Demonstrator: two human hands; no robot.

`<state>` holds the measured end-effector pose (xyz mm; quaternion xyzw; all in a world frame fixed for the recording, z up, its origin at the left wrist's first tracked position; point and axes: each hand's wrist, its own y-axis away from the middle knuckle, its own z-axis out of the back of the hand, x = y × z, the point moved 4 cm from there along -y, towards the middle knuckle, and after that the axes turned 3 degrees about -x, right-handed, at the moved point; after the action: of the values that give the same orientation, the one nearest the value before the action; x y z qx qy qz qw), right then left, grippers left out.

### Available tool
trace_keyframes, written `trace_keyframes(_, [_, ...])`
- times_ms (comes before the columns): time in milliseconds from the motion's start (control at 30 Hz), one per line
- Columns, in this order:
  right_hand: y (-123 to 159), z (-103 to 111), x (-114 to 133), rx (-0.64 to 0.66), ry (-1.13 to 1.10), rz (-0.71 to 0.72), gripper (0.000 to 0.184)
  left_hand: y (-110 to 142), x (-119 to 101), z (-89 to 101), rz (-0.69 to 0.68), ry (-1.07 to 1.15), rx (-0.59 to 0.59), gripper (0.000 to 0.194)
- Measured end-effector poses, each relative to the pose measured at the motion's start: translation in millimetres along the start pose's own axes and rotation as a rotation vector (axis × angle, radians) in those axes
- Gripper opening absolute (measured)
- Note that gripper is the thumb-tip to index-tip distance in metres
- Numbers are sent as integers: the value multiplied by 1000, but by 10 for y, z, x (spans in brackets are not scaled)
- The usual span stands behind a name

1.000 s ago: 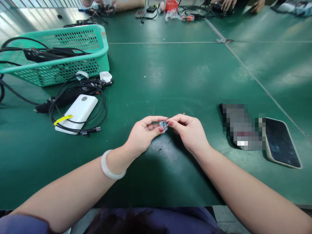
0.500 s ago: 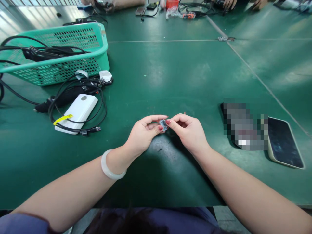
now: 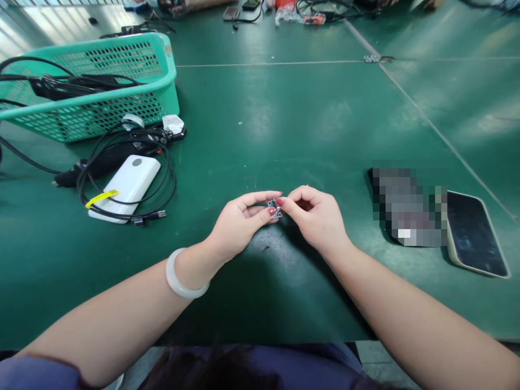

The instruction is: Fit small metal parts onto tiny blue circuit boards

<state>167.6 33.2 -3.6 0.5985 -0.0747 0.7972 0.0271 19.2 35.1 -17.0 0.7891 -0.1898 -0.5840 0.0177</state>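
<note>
The small piece (image 3: 278, 214) looks blue-grey, dark-marked, partly covered by fingers (image 3: 260, 218).

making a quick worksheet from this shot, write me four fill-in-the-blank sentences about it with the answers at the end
1. The left hand and right hand have their fingertips at a small part above a table coloured ____.
2. The wrist wearing a bracelet is the person's ____ one.
3. The power bank in front of the basket is coloured ____.
4. The phone lies to the ____ of both hands.

Missing words: green; left; white; right.
</note>
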Motion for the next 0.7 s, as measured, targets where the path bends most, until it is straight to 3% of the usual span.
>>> trace_keyframes(167, [-9,-21,-7,41,-139,-37,30,-6,4,5,-7,-2,-10,33])
trace_keyframes(700, [12,-13,-4,6,-116,-35,31,2,-54,-9,-107,-77,15,32])
